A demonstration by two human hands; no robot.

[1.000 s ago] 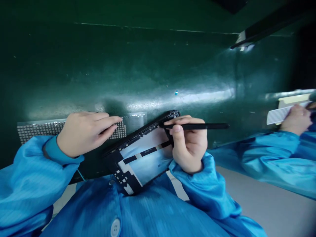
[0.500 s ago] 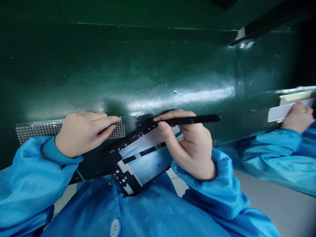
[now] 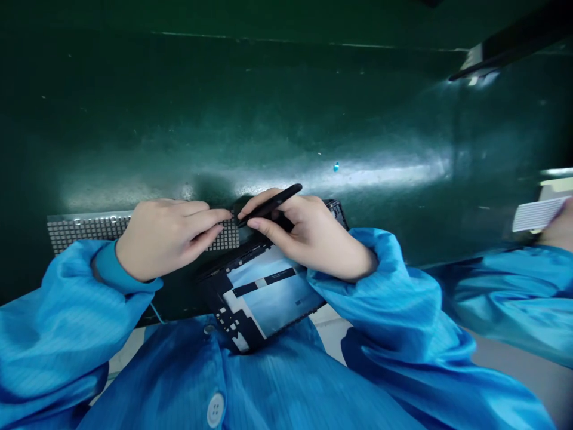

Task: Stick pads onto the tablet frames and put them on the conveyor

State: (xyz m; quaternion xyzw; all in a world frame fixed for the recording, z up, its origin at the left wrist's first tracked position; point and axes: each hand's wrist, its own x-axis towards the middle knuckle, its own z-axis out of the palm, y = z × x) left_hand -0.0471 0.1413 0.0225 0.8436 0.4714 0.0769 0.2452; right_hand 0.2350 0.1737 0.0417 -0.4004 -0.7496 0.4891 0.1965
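My left hand [image 3: 163, 239] is closed at the right end of a clear sheet of small grey square pads [image 3: 89, 230], thumb and forefinger on its edge; the fingertips hide the exact grip. In my right hand [image 3: 308, 230] is a slim black tool that looks like tweezers [image 3: 275, 203], held like a pen. Its tip points down and left, close by my left fingertips at the sheet's end. Below both hands lies a dark tablet-like device frame [image 3: 273, 298], tilted, with a silvery inner panel and white patches. My right hand and sleeve cover part of it.
A green work surface [image 3: 224, 119] stretches ahead. A small blue scrap [image 3: 336, 166] lies on it. At the right edge, a co-worker's hand [image 3: 559, 227] touches a white striped sheet [image 3: 537, 214]. A dark arm-like bar [image 3: 510, 54] reaches in at the upper right.
My right hand has moved left with the tweezers from above the device to the sheet's end, and the tool has tilted. My left hand keeps its place on the sheet. The view has shifted slightly.
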